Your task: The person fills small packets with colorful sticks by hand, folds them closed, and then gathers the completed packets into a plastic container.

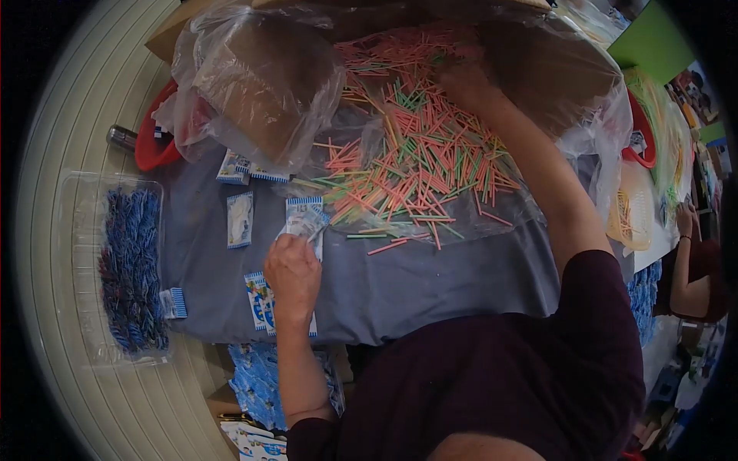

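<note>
My left hand (294, 269) is closed, its fingers pinching the lower end of a small clear-and-blue packet (307, 217) over the grey cloth. My right hand (465, 81) reaches far forward into a heap of thin pink, green and yellow sticks (430, 154); its fingers are dark and partly hidden among them. Left of my left hand lies another packet (240, 219), with white contents and blue striped ends. Just below it, blue-and-white printed packets (261, 301) lie partly behind my wrist.
The sticks spill from a plastic-lined cardboard box (254, 84) onto the grey cloth (369, 292). At left, a clear tray (77, 307) holds blue packets. Red baskets (150, 150) flank the box. At right sit a cream basket (630, 219) and another person's arm (683, 269).
</note>
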`<act>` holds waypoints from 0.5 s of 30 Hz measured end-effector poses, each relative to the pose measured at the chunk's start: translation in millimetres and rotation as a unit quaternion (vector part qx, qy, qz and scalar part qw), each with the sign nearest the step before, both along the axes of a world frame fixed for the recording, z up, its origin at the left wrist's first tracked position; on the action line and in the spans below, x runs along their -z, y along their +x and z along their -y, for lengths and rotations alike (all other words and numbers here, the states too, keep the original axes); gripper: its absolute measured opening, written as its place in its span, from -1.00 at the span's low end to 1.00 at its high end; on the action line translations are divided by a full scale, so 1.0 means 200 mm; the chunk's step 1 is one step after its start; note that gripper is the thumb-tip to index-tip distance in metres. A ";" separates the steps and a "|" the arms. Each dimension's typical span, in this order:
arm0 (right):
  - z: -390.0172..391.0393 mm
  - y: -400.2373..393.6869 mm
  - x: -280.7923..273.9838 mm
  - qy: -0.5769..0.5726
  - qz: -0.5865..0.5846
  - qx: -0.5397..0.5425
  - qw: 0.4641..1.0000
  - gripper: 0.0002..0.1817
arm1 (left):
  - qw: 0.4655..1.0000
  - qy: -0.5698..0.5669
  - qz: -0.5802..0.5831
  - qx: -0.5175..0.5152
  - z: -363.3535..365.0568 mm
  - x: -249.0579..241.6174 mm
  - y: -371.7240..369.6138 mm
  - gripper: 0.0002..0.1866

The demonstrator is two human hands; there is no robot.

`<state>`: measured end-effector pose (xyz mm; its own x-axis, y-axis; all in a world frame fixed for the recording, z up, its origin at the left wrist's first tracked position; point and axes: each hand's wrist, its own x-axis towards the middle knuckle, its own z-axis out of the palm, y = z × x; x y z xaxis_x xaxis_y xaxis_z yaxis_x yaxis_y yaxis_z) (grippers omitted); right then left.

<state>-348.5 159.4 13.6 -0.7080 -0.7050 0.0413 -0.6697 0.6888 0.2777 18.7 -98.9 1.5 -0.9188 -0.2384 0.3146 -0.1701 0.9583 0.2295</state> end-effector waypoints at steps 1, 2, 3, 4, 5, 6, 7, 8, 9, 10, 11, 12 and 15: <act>0.02 -0.01 0.00 0.026 -0.010 -0.001 1.000 -0.80 | 0.998 0.058 -0.020 0.001 0.01 0.00 0.00 -0.93; 0.02 -0.04 0.03 0.027 -0.011 -0.001 1.000 -0.80 | 0.992 0.117 -0.043 0.001 0.02 -0.01 0.00 -0.92; 0.02 -0.08 0.09 0.006 -0.024 0.013 1.000 -0.83 | 0.992 0.118 -0.045 0.000 0.01 -0.03 0.00 -0.92; 0.02 -0.09 0.10 -0.015 -0.037 0.026 0.999 -0.86 | 0.994 0.089 -0.067 -0.009 0.00 -0.04 -0.01 -0.92; 0.00 -0.10 0.10 -0.012 -0.039 0.021 0.999 -0.86 | 0.994 0.060 -0.088 -0.020 -0.01 -0.05 0.00 -0.92; -0.02 -0.09 0.09 -0.083 -0.047 0.069 0.993 -0.86 | 0.994 0.063 -0.089 -0.024 -0.01 -0.03 0.00 -0.92; -0.04 -0.07 0.08 -0.152 -0.053 0.117 0.980 -0.86 | 0.996 0.055 -0.068 -0.021 -0.01 -0.01 0.00 -0.91; -0.07 -0.09 0.07 -0.151 -0.053 0.114 0.980 -0.86 | 0.998 0.047 -0.046 -0.017 -0.01 0.00 0.00 -0.91; -0.11 -0.10 0.05 -0.317 0.103 0.151 0.931 -0.85 | 0.998 0.048 -0.046 -0.017 0.00 0.01 0.01 -0.91; -0.15 -0.11 0.04 -0.467 0.252 0.181 0.828 -0.83 | 0.998 0.049 -0.044 -0.019 0.00 0.00 0.01 -0.90; -0.19 -0.09 0.05 -0.468 0.247 0.185 0.828 -0.83 | 0.998 0.052 -0.044 -0.018 0.00 0.00 0.01 -0.89; -0.22 -0.03 0.04 -0.570 0.333 0.146 0.737 -0.82 | 0.997 0.054 -0.048 -0.012 0.00 0.00 0.00 -0.89; -0.26 0.18 0.01 -0.716 0.469 0.074 0.512 -0.80 | 0.997 0.051 -0.040 -0.029 0.02 0.00 0.00 -0.86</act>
